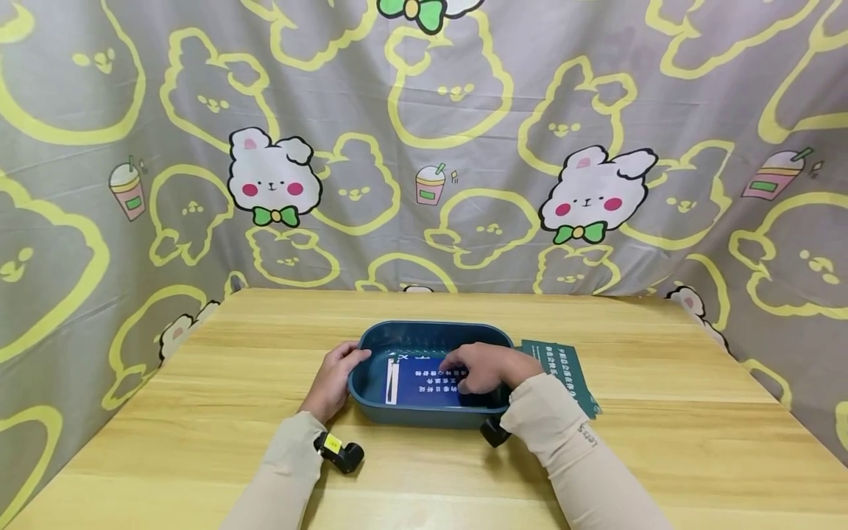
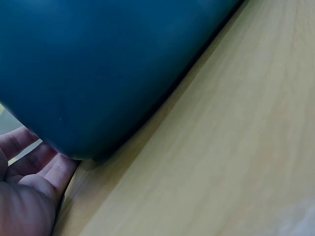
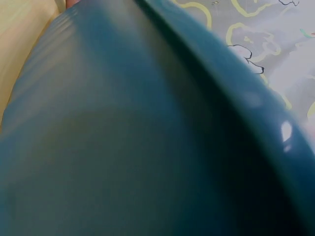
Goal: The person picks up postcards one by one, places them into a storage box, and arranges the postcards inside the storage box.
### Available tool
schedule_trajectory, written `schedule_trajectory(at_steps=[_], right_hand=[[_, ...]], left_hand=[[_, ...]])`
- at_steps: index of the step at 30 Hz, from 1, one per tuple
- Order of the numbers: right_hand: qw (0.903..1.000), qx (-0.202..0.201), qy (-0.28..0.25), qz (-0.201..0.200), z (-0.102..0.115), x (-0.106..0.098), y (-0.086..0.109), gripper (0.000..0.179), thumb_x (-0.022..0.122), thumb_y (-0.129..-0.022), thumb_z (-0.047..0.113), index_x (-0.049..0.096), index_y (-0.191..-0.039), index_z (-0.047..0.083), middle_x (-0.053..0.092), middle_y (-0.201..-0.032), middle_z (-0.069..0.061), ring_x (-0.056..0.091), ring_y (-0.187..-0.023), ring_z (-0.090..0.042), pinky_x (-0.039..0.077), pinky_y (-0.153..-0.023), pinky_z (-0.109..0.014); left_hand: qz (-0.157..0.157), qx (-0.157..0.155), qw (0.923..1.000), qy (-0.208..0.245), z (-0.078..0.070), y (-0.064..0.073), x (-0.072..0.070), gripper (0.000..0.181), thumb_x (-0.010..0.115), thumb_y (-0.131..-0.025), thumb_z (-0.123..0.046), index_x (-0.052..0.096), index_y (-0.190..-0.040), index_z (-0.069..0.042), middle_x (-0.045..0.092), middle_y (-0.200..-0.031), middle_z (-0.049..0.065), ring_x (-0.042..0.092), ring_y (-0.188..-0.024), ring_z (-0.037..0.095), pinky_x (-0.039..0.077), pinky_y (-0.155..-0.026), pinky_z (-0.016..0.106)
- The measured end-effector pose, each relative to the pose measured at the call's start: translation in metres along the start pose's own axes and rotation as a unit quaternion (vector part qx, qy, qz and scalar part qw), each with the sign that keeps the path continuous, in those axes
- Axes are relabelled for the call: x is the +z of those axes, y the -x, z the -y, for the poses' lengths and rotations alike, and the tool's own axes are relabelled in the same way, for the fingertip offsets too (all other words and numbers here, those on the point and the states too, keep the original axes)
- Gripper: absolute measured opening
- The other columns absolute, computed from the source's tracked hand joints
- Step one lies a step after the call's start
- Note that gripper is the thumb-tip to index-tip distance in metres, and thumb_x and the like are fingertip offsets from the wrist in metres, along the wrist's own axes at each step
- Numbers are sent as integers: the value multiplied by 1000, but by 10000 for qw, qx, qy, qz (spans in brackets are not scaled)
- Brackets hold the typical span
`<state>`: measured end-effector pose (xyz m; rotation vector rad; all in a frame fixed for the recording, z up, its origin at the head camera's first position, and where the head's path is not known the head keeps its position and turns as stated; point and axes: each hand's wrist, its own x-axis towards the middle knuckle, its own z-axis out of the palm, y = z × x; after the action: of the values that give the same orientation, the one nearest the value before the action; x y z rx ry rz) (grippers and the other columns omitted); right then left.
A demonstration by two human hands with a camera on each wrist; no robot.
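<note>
A dark teal oval plastic basin [image 1: 430,418] stands on the wooden table. Inside it lies a blue card [image 1: 414,394] with white writing and a white strip at its left end. My left hand [image 1: 331,379] holds the basin's left end, thumb at the rim; in the left wrist view, fingers [image 2: 59,169] touch its outer wall low down. My right hand [image 1: 490,366] reaches over the near right rim into the basin, above the blue card, index finger and thumb apart. Whether its fingertips touch the card I cannot tell. Basin wall [image 3: 98,123] fills most of the right wrist view.
Green cards [image 1: 563,368] with white writing lie overlapping on the table just right of the basin, partly behind the right forearm. A grey curtain [image 1: 490,177] with cartoon bears and rabbits hangs along the back and sides of the wooden table [image 1: 165,456].
</note>
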<state>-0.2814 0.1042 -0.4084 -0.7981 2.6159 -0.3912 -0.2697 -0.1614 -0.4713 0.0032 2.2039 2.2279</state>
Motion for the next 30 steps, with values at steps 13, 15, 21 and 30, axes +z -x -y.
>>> schedule_trajectory(at_steps=[13, 15, 21, 30], right_hand=[[9932, -450, -661, -850, -10, -12, 12, 34, 62, -93, 5, 60, -126, 5, 63, -121, -8, 58, -112, -25, 46, -95, -43], [9876, -568, -836, -1200, -15, -16, 15, 30, 61, -93, 4, 61, -123, 2, 65, -112, -8, 62, -103, -24, 50, -89, -41], [9675, -311, -1090, -2262, -32, -28, 26, 20, 62, -93, 7, 65, -111, 1, 66, -90, -4, 61, -79, -17, 53, -73, -35], [9395, 1310, -1522, -2776, -73, -38, 53, 28, 60, -92, 15, 59, -113, -3, 62, -98, -16, 60, -79, -26, 50, -70, -39]], left_hand=[[-20, -66, 10000, 32, -1, 0, 2, 37, 55, -98, -18, 53, -127, 4, 53, -127, 19, 56, -101, 22, 52, -83, 29], [2, -56, 10000, 37, -1, 0, 2, 37, 54, -98, -18, 52, -127, 5, 52, -127, 20, 56, -101, 22, 52, -83, 28], [-7, -43, 10000, 6, -1, 0, 1, 37, 54, -98, -17, 52, -127, 6, 52, -127, 21, 56, -101, 22, 52, -82, 27], [0, -82, 10000, 26, 1, 1, 0, 37, 53, -98, -17, 51, -127, 7, 52, -125, 19, 56, -98, 19, 52, -80, 25]])
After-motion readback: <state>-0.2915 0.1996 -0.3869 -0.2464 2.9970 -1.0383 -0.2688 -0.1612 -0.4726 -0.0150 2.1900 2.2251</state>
